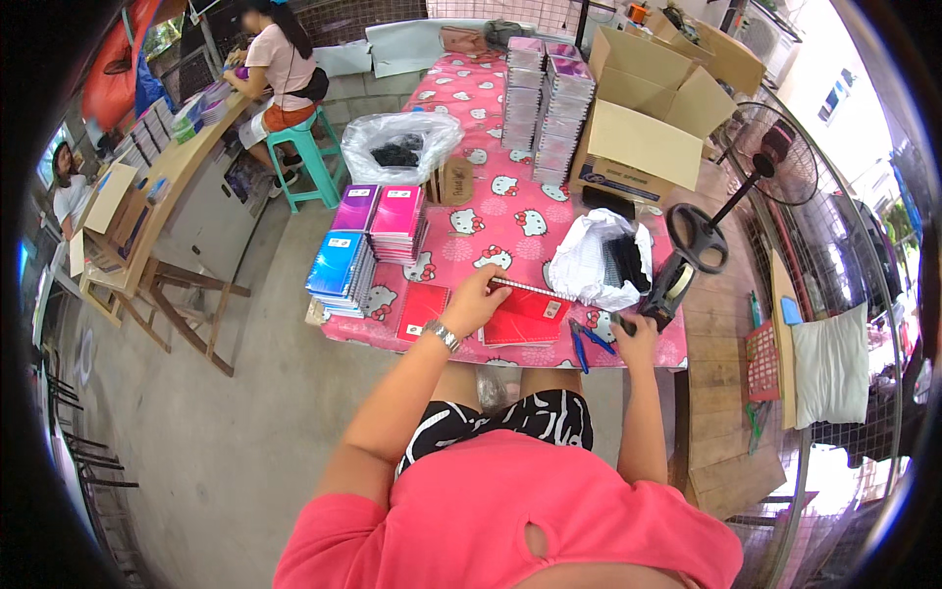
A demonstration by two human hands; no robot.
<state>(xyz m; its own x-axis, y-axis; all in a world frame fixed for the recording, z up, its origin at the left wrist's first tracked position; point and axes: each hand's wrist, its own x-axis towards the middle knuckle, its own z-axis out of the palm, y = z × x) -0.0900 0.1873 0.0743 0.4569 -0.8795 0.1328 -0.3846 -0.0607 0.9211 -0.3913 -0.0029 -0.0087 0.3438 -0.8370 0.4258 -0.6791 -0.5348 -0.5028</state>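
Observation:
My left hand, closed, pinches the left end of a red notebook, whose row of holes or binding runs along its far edge. Under it lies a small stack of red notebooks. Another red notebook rests flat to the left of my wrist. My right hand is closed at the table's near right, around something dark that I cannot make out. Just left of that hand lie blue-handled pliers. A white plastic bag with black strands or coils inside sits beyond my right hand.
Purple, pink and blue notebooks are piled at the left. Beyond them stands a clear bag of black pieces. Tall notebook stacks and an open carton fill the far right. A fan stands right; a co-worker sits far left.

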